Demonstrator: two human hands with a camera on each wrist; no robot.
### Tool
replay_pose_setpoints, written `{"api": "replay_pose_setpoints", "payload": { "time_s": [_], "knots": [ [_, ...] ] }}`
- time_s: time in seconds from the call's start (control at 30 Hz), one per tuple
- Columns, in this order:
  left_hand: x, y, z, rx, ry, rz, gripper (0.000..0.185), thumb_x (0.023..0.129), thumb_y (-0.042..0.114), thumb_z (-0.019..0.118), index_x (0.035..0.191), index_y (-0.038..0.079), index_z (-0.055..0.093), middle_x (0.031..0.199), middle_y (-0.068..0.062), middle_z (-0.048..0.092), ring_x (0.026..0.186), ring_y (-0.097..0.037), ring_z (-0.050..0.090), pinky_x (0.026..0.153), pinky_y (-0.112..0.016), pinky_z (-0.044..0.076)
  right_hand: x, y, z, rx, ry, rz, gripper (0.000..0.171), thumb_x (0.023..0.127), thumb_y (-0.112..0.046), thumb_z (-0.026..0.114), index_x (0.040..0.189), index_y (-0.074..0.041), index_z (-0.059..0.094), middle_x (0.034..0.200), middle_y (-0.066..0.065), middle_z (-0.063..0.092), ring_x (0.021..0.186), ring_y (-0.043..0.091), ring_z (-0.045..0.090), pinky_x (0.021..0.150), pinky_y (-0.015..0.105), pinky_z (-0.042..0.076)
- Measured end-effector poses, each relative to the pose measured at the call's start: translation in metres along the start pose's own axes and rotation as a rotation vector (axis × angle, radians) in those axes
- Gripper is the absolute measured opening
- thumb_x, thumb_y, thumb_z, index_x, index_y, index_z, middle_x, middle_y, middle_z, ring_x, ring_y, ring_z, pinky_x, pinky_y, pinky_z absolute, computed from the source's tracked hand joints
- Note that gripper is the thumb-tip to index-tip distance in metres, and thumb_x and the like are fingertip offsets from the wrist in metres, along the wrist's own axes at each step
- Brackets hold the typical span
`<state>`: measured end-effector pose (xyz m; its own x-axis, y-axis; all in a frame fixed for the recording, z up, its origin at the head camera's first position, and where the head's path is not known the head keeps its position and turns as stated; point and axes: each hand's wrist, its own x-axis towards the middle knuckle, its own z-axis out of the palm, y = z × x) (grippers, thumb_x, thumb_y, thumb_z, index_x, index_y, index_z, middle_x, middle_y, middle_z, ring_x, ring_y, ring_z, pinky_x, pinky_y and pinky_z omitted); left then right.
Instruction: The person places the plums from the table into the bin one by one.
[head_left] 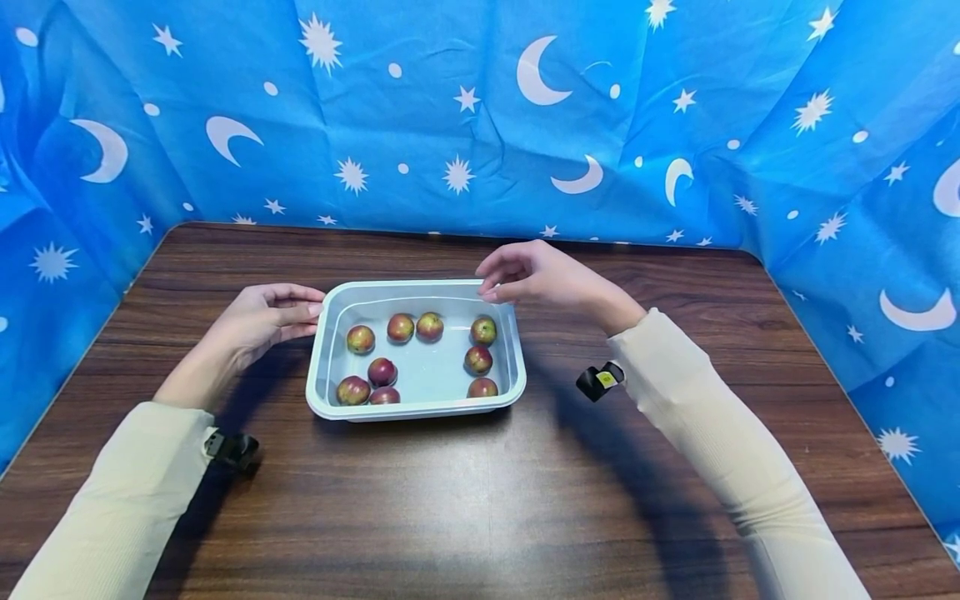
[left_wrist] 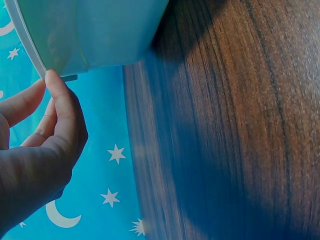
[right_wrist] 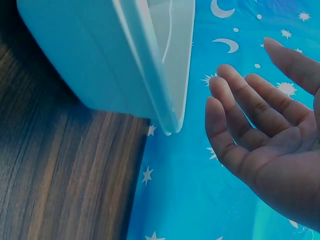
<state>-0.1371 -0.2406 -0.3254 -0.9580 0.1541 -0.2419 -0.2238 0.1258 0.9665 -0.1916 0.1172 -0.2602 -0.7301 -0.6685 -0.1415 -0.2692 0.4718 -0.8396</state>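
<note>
A light, pale blue-grey plastic tub (head_left: 420,410) stands on the table, with several small round plums (head_left: 382,372), red and yellow-green, lying loose inside. At the tub's left end, my left hand (head_left: 258,323) holds the rim. In the left wrist view, the thumb and index finger of that hand (left_wrist: 52,132) pinch the rim's edge. My right hand (head_left: 536,275) hovers by the tub's back right corner, its fingers loosely bent. The right wrist view shows this hand (right_wrist: 270,125) holding nothing, palm visible, apart from the tub wall (right_wrist: 90,55).
The tub rests on a dark wood-grain table (head_left: 420,508). A blue cloth (head_left: 450,125) with white moons and stars hangs behind the table and along both sides. Each sleeve has a small black wrist device (head_left: 232,450) strapped near its cuff.
</note>
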Motion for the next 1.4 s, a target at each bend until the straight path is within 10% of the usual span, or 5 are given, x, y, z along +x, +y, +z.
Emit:
{"api": "replay_pose_setpoints", "payload": {
  "time_s": [1.4],
  "knots": [
    [-0.001, -0.003, -0.003, 0.023, -0.001, -0.004, 0.035, 0.09, 0.009, 0.057, 0.118, -0.008, 0.044, 0.09, 0.005, 0.062, 0.081, -0.009, 0.063, 0.079, -0.028, 0.053, -0.059, 0.058, -0.048, 0.039, 0.217, 0.103, 0.033, 0.088, -0.017, 0.063, 0.116, -0.001, 0.055, 0.1, 0.013, 0.064, 0.086, 0.024, 0.062, 0.072, 0.029, 0.055]
  ]
}}
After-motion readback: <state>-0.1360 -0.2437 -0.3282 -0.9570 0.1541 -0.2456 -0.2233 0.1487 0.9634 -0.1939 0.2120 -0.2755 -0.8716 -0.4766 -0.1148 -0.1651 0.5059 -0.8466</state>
